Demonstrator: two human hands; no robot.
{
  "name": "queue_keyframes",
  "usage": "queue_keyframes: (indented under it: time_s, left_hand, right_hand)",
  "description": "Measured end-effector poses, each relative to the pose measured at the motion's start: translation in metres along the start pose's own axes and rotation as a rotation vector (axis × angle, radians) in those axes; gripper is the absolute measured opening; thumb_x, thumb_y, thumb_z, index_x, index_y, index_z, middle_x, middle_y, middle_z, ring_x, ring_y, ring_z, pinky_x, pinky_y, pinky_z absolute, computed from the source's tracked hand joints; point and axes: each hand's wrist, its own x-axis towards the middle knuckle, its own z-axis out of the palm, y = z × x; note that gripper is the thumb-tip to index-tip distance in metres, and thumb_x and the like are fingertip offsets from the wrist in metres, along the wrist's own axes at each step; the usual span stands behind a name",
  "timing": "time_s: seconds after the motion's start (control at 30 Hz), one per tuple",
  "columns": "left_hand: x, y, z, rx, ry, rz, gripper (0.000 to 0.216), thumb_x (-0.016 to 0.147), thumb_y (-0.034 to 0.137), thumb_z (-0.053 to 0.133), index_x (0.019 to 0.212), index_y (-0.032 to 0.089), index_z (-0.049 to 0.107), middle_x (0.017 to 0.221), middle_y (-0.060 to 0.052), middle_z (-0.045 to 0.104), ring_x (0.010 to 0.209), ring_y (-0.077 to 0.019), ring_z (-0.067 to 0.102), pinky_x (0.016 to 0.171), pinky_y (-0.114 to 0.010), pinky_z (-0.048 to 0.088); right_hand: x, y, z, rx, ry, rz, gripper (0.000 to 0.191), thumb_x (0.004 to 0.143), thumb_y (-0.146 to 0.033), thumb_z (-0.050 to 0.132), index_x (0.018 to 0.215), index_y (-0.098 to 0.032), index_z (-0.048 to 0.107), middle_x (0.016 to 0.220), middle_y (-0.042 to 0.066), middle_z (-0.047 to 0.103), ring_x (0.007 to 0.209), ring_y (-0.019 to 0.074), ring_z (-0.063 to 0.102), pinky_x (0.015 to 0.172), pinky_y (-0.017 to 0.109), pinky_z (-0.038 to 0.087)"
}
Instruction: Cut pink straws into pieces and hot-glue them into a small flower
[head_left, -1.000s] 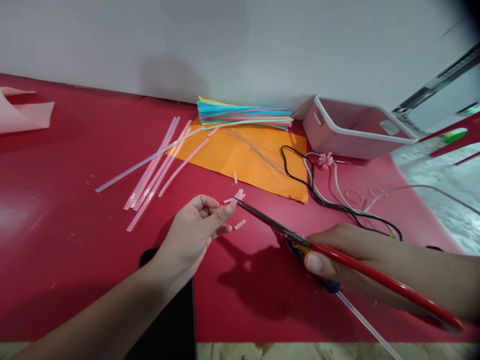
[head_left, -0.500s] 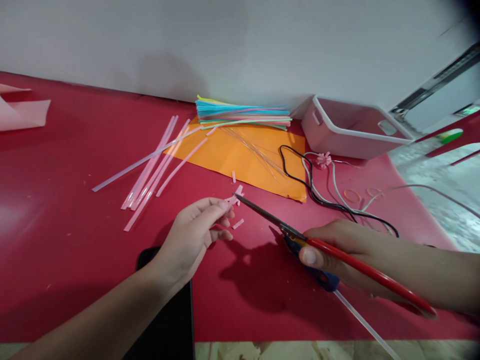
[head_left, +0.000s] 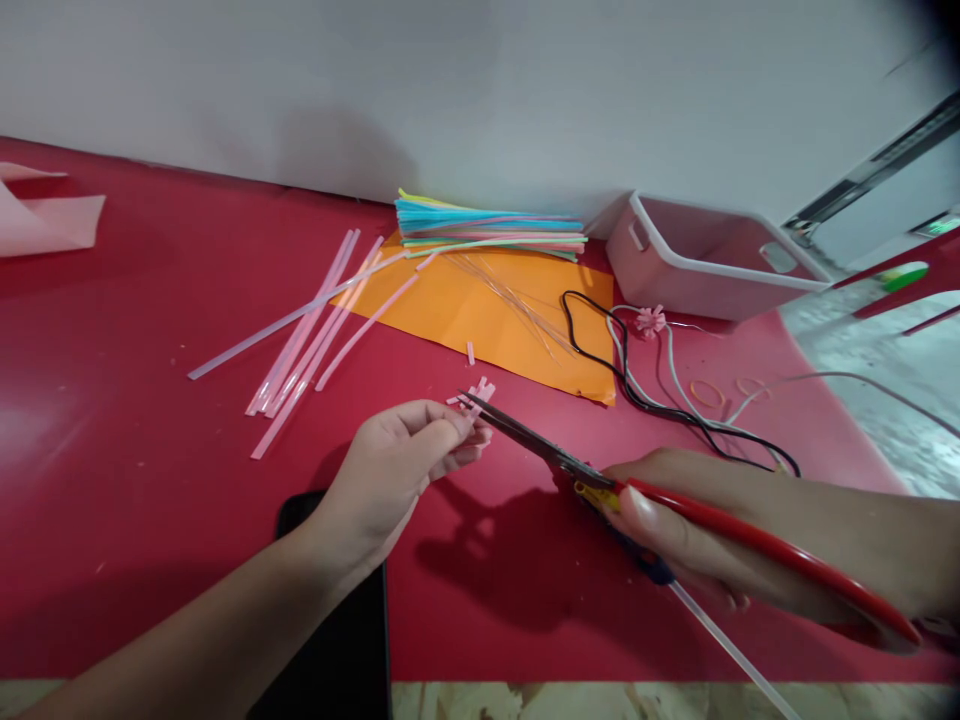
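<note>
My left hand pinches a small bunch of cut pink strips between thumb and fingers. The red-handled scissors are in my right hand, their blade tips lying across the pink strips. Whether the blades are cutting into a strip I cannot tell. Under my right hand lies a blue glue gun with a yellow tip and a clear glue stick coming out of its back. A short pink piece rests just beyond the strips.
Long pink strips lie on the red table at the left. Behind are an orange sheet and bundled pipe cleaners. On the right are a pink bin, cables and a pink flower. A black phone-like slab sits under my left forearm.
My left hand has moved slightly right with the pink strips, which now look more spread. The scissors have shifted a little, and their handles have swung lower right. A loose pink piece is now hidden.
</note>
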Motion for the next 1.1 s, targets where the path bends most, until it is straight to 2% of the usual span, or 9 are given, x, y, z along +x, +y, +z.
queue_keyframes:
  time_s: [0.13,0.33,0.43,0.63,0.73,0.87,1.1]
  left_hand:
    - [-0.001,-0.002,0.0,-0.029,-0.019,-0.004,0.019,0.078,0.016,0.079,0.061,0.015,0.069,0.075,-0.002,0.076,0.081,-0.0131,0.075,0.08,-0.022,0.061]
    - [0.002,-0.002,0.0,-0.05,-0.031,0.015,0.016,0.075,0.014,0.078,0.061,0.014,0.07,0.071,-0.001,0.075,0.074,-0.011,0.073,0.076,-0.021,0.061]
    - [0.003,-0.001,0.001,-0.055,-0.015,0.026,0.017,0.072,0.014,0.079,0.058,0.014,0.069,0.068,0.0,0.074,0.072,-0.0104,0.072,0.074,-0.019,0.06]
    - [0.002,-0.001,0.002,-0.008,0.006,0.023,0.015,0.065,0.016,0.082,0.057,0.014,0.069,0.066,0.0,0.073,0.069,-0.0099,0.069,0.075,-0.021,0.06]
    - [0.003,-0.002,0.001,0.009,0.01,0.026,0.016,0.065,0.018,0.082,0.057,0.014,0.069,0.066,0.0,0.072,0.069,-0.01,0.069,0.077,-0.021,0.06]
    - [0.004,-0.003,-0.001,0.011,0.009,0.03,0.016,0.065,0.018,0.082,0.058,0.015,0.068,0.066,0.0,0.072,0.07,-0.0106,0.07,0.076,-0.021,0.06]
    - [0.005,-0.003,-0.001,0.009,0.0,0.02,0.017,0.064,0.017,0.083,0.057,0.015,0.068,0.066,0.0,0.071,0.069,-0.0107,0.07,0.077,-0.022,0.06]
  right_hand:
    - [0.0,0.0,0.003,-0.035,0.025,-0.005,0.064,0.093,-0.081,0.035,0.077,-0.02,0.048,0.07,-0.001,0.049,0.061,0.0118,0.045,0.056,0.026,0.039]
    - [0.004,-0.006,0.007,0.018,0.04,0.002,0.069,0.089,-0.086,0.033,0.07,-0.021,0.043,0.063,-0.003,0.045,0.057,0.011,0.044,0.053,0.024,0.037]
    - [0.006,-0.006,0.008,0.012,0.046,-0.036,0.068,0.089,-0.086,0.034,0.071,-0.021,0.045,0.064,-0.002,0.047,0.057,0.0114,0.044,0.053,0.024,0.038]
    - [0.007,-0.006,0.01,0.06,0.057,-0.012,0.067,0.088,-0.085,0.039,0.068,-0.021,0.044,0.06,-0.002,0.05,0.055,0.0114,0.045,0.051,0.024,0.037]
    - [0.006,-0.007,0.011,0.043,0.044,-0.017,0.069,0.089,-0.086,0.033,0.068,-0.021,0.043,0.059,-0.002,0.049,0.054,0.0111,0.043,0.051,0.024,0.036]
    - [0.007,-0.008,0.012,0.028,0.099,-0.039,0.07,0.089,-0.087,0.03,0.067,-0.021,0.043,0.06,-0.003,0.045,0.055,0.0108,0.038,0.051,0.024,0.035]
    - [0.008,-0.007,0.01,0.037,0.029,-0.002,0.07,0.089,-0.087,0.03,0.065,-0.022,0.041,0.055,-0.002,0.05,0.051,0.0115,0.046,0.048,0.023,0.037]
